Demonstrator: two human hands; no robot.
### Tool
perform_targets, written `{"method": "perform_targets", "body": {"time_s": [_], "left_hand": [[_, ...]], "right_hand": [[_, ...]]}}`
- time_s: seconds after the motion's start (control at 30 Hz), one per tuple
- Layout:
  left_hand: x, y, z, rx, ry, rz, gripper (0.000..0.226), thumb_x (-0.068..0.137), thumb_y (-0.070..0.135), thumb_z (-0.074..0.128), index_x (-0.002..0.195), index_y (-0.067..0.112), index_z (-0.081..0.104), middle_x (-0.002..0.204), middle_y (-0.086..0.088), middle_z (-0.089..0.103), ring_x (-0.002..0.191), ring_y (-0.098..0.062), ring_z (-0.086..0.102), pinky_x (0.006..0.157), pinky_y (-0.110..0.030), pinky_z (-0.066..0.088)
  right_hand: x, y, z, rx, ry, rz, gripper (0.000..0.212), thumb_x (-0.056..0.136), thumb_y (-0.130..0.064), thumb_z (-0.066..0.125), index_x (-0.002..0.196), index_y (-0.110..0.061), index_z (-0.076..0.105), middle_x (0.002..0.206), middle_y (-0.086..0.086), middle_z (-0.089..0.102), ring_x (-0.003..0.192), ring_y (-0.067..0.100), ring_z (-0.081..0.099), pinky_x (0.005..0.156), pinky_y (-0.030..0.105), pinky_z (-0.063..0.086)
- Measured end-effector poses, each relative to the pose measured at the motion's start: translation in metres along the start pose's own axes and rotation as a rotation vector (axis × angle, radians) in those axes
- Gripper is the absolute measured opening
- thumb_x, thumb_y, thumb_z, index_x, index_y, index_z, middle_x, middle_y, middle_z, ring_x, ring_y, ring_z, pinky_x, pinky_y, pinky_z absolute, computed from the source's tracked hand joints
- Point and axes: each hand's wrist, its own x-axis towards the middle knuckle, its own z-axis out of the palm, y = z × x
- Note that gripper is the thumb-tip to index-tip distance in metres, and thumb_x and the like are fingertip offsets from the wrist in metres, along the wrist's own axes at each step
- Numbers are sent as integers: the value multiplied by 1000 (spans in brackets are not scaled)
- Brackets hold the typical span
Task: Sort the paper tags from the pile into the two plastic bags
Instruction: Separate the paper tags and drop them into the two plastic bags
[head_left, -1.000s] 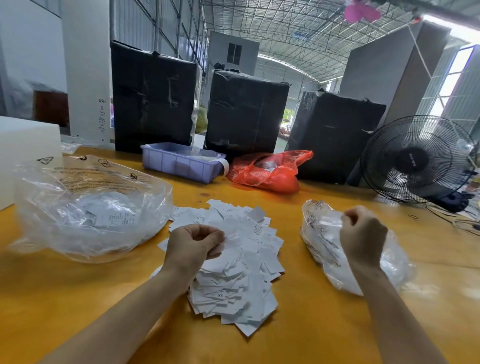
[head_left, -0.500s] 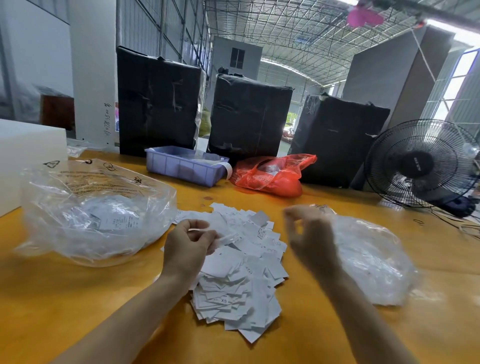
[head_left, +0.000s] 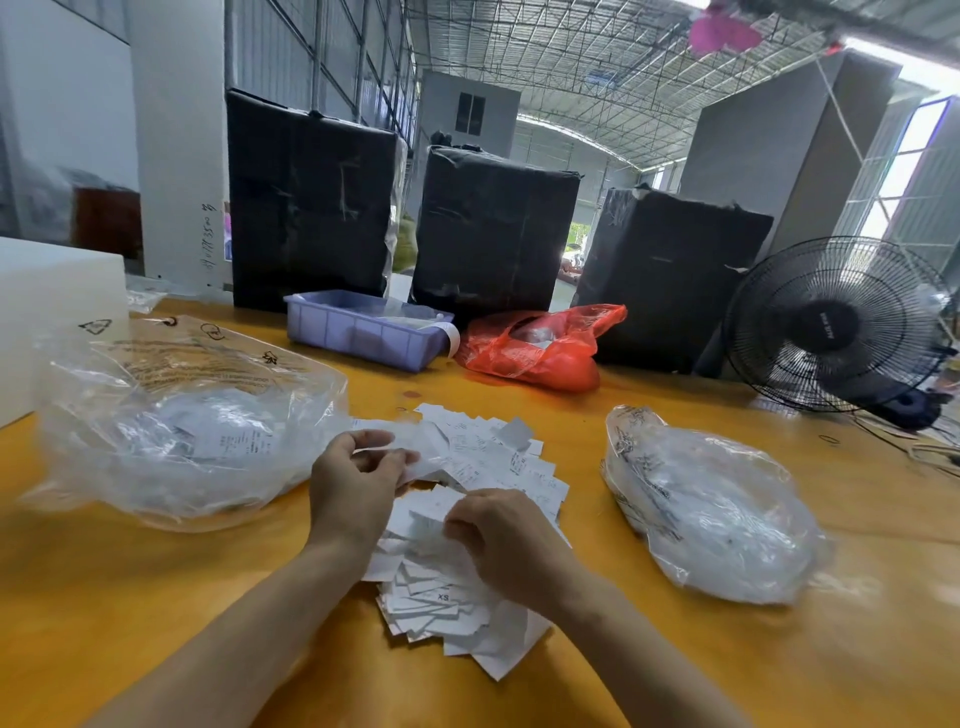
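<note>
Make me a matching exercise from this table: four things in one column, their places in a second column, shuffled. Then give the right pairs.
Things:
1. pile of paper tags
2. red plastic bag
3. black fan
4. lavender plastic bin

Places:
A. far right of the table
B. under both hands, between the two clear bags
C. in front of the left black-wrapped parcel
D. just right of the bin

Pairs: 1-B, 2-D, 3-A, 4-C

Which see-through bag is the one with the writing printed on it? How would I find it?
Find the pile of white paper tags in the middle of the yellow table. The printed bag lies on its left, with triangle symbols; the bag on the right is smaller.
</note>
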Motion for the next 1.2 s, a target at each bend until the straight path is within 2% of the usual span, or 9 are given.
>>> {"method": "perform_targets", "body": {"time_s": [0.07,0.17,0.23,0.33,0.43,0.67,0.87,1.0,1.2], "left_hand": [[0,0,0,-23,-11,-9,19,90,-1,58,90,17,52,81,-4,70,76,-10,66,54,-12,51],[-1,2,0,-75,-37,-20,23,89,0,59,101,17,50,80,-5,71,75,-10,68,56,-13,53],[-3,3,1,-87,-76,6,28,89,0,60,104,21,49,78,-3,73,76,-12,70,62,-16,55],[-10,5,5,-42,-169,98,33,87,-3,60,101,25,52,81,-6,73,75,-14,71,67,-21,57],[-17,3,11,92,-248,217,34,86,-5,61,102,24,52,84,-6,72,75,-15,71,71,-26,57],[-18,6,11,-2,-234,174,40,80,-5,68,103,20,48,77,-12,69,68,-17,70,62,-19,55],[-11,2,9,69,-302,-22,48,71,4,79,107,18,50,74,-6,73,73,-18,69,71,-30,55],[-9,7,6,92,-418,-49,67,49,30,85,108,20,56,92,-10,70,84,-22,70,71,-27,53],[-9,9,2,215,-518,10,62,45,28,87,102,18,64,91,-11,69,84,-20,69,76,-32,58]], "right_hand": [[-1,2,-2,-19,89,28,20,94,-2,42,102,-1,60,94,17,67,83,31,61,69,36,47],[-2,6,-12,57,344,53,21,91,3,46,107,-3,57,81,11,67,62,21,57,49,20,44],[-1,11,-18,129,477,129,14,89,2,52,91,0,66,75,10,67,61,21,57,54,29,50],[1,5,-22,642,340,395,33,90,-21,61,78,9,67,71,17,64,66,21,59,70,50,54],[2,-6,-16,982,135,487,59,76,-51,64,82,7,68,71,9,64,67,15,62,64,28,53],[0,1,-23,1241,254,581,7,84,-12,68,81,-8,73,74,7,71,70,13,63,70,24,48],[-2,1,-27,1192,275,566,10,72,-21,75,72,-11,74,68,5,71,64,13,63,66,24,48],[-4,3,-32,1117,215,498,22,58,-30,76,62,-9,72,65,11,68,68,22,60,73,36,47],[-5,7,-37,980,134,464,35,52,-38,81,53,-9,61,52,8,53,52,19,42,54,28,34]]}}
